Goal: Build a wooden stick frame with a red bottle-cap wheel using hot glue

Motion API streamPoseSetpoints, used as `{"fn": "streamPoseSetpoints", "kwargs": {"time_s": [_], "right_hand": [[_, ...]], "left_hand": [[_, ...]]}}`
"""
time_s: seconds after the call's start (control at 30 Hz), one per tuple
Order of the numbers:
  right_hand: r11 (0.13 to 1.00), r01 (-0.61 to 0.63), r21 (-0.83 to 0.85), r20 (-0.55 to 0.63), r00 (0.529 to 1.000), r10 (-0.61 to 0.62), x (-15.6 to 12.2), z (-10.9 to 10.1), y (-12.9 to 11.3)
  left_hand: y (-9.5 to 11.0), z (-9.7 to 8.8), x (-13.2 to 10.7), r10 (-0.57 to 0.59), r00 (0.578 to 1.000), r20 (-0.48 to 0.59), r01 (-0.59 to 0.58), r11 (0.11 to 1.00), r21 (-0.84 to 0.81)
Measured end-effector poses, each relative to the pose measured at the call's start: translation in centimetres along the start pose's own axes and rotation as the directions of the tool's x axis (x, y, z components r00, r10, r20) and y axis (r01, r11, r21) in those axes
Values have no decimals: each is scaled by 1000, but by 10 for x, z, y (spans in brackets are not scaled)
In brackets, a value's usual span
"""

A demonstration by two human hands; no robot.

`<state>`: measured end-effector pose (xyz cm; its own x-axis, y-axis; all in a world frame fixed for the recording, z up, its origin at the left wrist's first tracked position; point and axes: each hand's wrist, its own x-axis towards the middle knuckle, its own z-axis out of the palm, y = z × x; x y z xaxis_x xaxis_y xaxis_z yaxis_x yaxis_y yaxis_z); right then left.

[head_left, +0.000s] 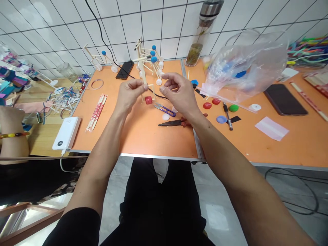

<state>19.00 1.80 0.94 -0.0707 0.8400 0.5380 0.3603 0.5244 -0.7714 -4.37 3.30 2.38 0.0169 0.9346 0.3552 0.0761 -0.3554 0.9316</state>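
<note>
My left hand (132, 95) is closed, thumb and fingertips pinching a small frame of thin wooden sticks (153, 90) with a red piece (148, 100) at its lower end. To the right, my right hand (179, 92) is raised with thumb and forefinger curved apart, and I see nothing between them. Below the hands lie purple-handled thread snips (165, 109) and long-nose pliers (174, 123), whose red handles are partly behind my right wrist. A white disc (165, 117) rests beside them. Behind the hands stand stick models with blue balls (153, 59) and white wheels (159, 82).
Chopsticks in wrappers (96, 112) and a white power bank (66, 133) are on the left, near another person's arm (12, 136). A phone (124, 70) and glass bottle (197, 44) stand at the back. Rightward lie a plastic bag (251, 65), pen (227, 116) and dark phone (285, 99).
</note>
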Motion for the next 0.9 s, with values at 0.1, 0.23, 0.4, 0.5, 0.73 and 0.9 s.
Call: {"fn": "streamPoseSetpoints", "kwargs": {"time_s": [0.1, 0.23, 0.4, 0.5, 0.73, 0.9], "right_hand": [[995, 19, -98, -36, 999, -22, -2, -2, 6], [978, 65, -199, -11, 998, -69, -4, -2, 12], [954, 98, -282, 43, 995, -90, -7, 2, 10], [941, 100, -325, 70, 994, -82, -9, 2, 9], [919, 124, -373, 114, 990, -87, -12, 3, 3], [919, 106, -380, 124, 990, -63, -12, 4, -1]], "left_hand": [[-9, -26, 17, 8, 986, -169, 0, 999, 50], [-25, -48, 31, 20, 960, -279, 6, 996, 93], [-42, -60, 38, 30, 953, -302, 15, 989, 146], [-53, -62, 42, 40, 949, -313, 7, 989, 147], [-71, -61, 51, 61, 955, -291, -20, 989, 144], [-68, -57, 49, 41, 959, -282, 2, 989, 151]]}}
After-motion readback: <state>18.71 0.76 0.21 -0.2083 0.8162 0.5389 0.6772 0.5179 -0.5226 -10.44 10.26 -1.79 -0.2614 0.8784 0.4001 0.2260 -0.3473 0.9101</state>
